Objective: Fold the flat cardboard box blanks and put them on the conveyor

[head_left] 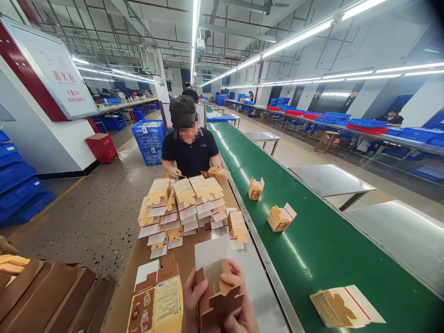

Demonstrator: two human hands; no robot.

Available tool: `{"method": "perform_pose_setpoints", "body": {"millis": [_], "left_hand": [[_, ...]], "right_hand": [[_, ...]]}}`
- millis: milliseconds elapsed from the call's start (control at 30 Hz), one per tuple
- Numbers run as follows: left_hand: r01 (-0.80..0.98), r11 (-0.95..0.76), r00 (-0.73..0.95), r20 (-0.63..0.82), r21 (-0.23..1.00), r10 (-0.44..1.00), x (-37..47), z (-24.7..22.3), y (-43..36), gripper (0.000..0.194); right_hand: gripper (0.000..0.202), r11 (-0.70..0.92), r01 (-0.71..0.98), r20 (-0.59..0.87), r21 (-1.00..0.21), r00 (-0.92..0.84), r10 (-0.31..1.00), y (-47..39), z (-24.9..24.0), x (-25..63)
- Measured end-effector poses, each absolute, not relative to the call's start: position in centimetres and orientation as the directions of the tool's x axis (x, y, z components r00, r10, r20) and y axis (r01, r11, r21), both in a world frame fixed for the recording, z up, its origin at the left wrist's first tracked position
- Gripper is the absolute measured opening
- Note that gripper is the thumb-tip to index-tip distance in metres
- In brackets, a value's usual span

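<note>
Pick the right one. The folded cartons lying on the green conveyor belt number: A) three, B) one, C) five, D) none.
A: three cartons lie on the green conveyor belt: a far carton, a middle carton, and a near carton lying flat at the lower right. Meanwhile both hands, the left hand and right hand, grip a brown carton over the table.

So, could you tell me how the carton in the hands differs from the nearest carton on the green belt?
The held carton is gripped by the left hand and right hand over the table, flaps up; the belt carton lies on its side, untouched. The held carton shows mostly plain brown inside faces; the belt carton shows a white flap with a red line. Both are small brown printed cartons, folded but not closed.
</note>
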State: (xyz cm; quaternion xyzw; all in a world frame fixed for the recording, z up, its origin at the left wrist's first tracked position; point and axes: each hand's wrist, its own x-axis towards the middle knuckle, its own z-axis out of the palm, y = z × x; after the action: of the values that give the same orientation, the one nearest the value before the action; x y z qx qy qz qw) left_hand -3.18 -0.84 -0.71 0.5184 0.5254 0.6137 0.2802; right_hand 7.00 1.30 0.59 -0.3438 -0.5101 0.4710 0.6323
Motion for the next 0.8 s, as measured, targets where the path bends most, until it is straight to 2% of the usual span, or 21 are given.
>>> {"method": "perform_pose_setpoints", "body": {"millis": [67, 133, 233, 333, 433, 500, 567, 633, 733, 767, 800], "left_hand": [[0.246, -0.336, -0.334, 0.405, 0.909, 0.851, -2.7, -0.5, -0.7, 0.043], [0.228, -0.331, -0.357, 0.395, 0.916, 0.846, -1.9, -0.3, -0.5, 0.035], [0.103, -0.322, -0.383, 0.336, 0.941, 0.860, -1.1, 0.0, -0.2, 0.026], [0.177, -0.339, -0.383, 0.382, 0.924, 0.841, -1.0, 0.0, 0.1, 0.027], [0.315, -0.336, -0.320, 0.433, 0.888, 0.843, -1.6, -0.1, 0.3, 0.032], [0.326, -0.316, -0.274, 0.409, 0.891, 0.870, -2.1, -0.4, 0.4, 0.036], [0.319, -0.268, -0.240, 0.351, 0.909, 0.905, -2.5, -0.8, 0.5, 0.039], [0.307, -0.182, -0.245, 0.262, 0.934, 0.933, -2.9, -0.9, 0.7, 0.037], [0.172, -0.024, -0.299, 0.076, 0.985, 0.951, -3.8, -0.7, 1.5, 0.037], [0.121, 0.033, -0.302, 0.005, 0.992, 0.953, -4.4, -0.7, 1.9, 0.043], [0.104, 0.098, -0.304, -0.062, 0.990, 0.951, -5.3, -1.0, 2.2, 0.049]], "right_hand": [[0.050, 0.211, -0.328, 0.217, -0.921, 0.018, 0.976, 0.9, 0.6, 6.6], [0.046, 0.112, -0.385, 0.123, -0.916, -0.002, 0.992, 0.5, 0.5, 6.5], [0.041, 0.138, -0.366, 0.115, -0.921, 0.084, 0.990, 0.1, 0.3, 6.7], [0.029, 0.253, -0.232, 0.226, -0.939, 0.134, 0.965, 0.3, -0.2, 7.4], [0.021, 0.308, -0.024, 0.309, -0.951, -0.023, 0.951, 1.1, -0.6, 8.4], [0.020, 0.267, 0.081, 0.254, -0.960, -0.141, 0.957, 1.7, -0.5, 9.1], [0.025, 0.218, 0.114, 0.193, -0.969, -0.199, 0.961, 2.1, -0.3, 9.5], [0.028, 0.182, 0.040, 0.167, -0.982, -0.243, 0.955, 2.0, -0.4, 9.7], [0.079, 0.009, -0.181, 0.068, -0.983, -0.319, 0.945, 1.3, -2.1, 9.8], [0.086, -0.069, -0.249, 0.011, -0.966, -0.307, 0.952, 1.2, -3.0, 9.9], [0.084, -0.139, -0.296, -0.062, -0.945, -0.257, 0.964, 1.4, -4.1, 10.1]]}}
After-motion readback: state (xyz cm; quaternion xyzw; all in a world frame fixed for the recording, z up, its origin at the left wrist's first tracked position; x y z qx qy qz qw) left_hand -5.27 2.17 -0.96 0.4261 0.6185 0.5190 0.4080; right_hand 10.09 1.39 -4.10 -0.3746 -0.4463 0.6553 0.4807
